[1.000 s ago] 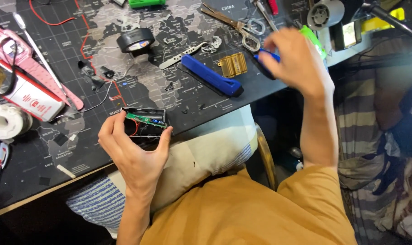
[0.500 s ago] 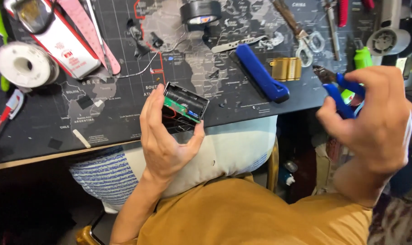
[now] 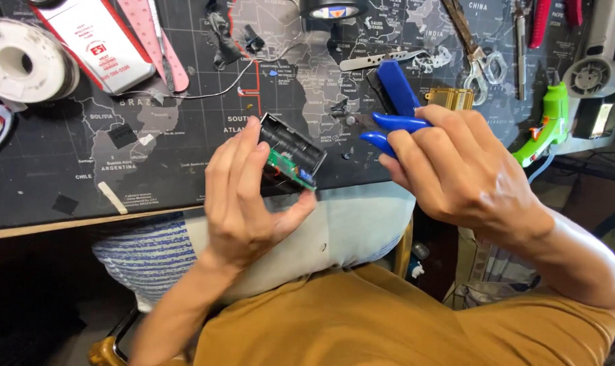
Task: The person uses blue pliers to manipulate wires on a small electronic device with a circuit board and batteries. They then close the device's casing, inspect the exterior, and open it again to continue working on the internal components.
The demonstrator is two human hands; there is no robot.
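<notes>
Above the near edge of a map-printed surface point(image 3: 151, 142), the left hand point(image 3: 243, 203) grips a black battery holder point(image 3: 290, 154) tilted, its green circuit board exposed, while the right hand point(image 3: 456, 169) clenches blue-handled pliers point(image 3: 395, 129), nose toward it.

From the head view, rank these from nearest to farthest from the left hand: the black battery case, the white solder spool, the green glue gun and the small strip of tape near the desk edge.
Measured from the left hand:
1. Black battery case, held in its fingers.
2. Strip of tape, to the left, near the desk edge.
3. White solder spool, upper left corner.
4. Green glue gun, far right, beyond the right hand.
</notes>
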